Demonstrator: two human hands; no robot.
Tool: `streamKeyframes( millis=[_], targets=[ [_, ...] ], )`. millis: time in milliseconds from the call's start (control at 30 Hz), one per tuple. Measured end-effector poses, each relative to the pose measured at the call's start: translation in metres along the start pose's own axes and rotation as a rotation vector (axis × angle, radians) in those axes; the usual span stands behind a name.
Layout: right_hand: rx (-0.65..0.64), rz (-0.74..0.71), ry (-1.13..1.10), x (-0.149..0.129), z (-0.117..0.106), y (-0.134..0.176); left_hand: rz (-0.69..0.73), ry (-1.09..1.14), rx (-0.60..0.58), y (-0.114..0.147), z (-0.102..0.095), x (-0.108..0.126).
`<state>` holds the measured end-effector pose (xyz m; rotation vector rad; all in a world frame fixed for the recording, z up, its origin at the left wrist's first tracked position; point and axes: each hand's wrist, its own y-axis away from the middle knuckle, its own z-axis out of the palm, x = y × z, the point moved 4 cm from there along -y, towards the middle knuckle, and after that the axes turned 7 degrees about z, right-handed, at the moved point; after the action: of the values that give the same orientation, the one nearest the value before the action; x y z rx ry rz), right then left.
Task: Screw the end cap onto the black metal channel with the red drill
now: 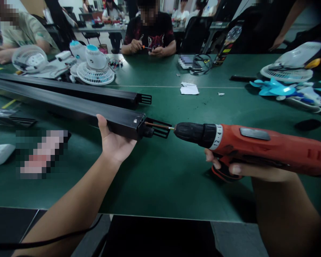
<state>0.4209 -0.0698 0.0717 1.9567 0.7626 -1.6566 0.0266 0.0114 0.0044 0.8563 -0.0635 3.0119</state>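
Observation:
My left hand point(116, 142) is wrapped round the underside of a long black rectangular bar point(117, 116) near its right end, thumb up along the near side. A slotted black bracket point(162, 130) sticks out of that end, beside a small dark knob point(149, 132). In my right hand point(238, 169) is a red and black cordless drill point(254, 142), held level and pointing left. Its long thin bit point(159, 125) reaches along the bracket to the bar's end face; the tip's exact seat is too small to tell. A second black bar point(125, 97) lies just behind.
White fan parts point(94, 69) stand at the back left, with blue fan blades point(280, 87) at the right. A drink bottle point(227, 44), coiled cable point(203, 64) and paper point(189, 89) lie farther back. A co-worker point(149, 34) sits opposite, holding a screwdriver.

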Motion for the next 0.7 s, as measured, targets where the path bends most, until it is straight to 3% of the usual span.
streamKeyframes(
  millis=[367,533,700],
  targets=[
    [-0.003,-0.02,0.005,-0.0002,-0.0004,-0.0004,0.002,-0.045,-0.009,-0.0019,-0.0028,0.005],
    [0.013,0.024,0.004,0.0007,-0.0015,0.0005,-0.058,0.05,-0.091,-0.0023,-0.0018,0.0058],
    [0.032,0.037,-0.008,0.0017,0.0,-0.0003,-0.052,0.072,0.006,0.0,0.0029,0.0046]
  ],
)
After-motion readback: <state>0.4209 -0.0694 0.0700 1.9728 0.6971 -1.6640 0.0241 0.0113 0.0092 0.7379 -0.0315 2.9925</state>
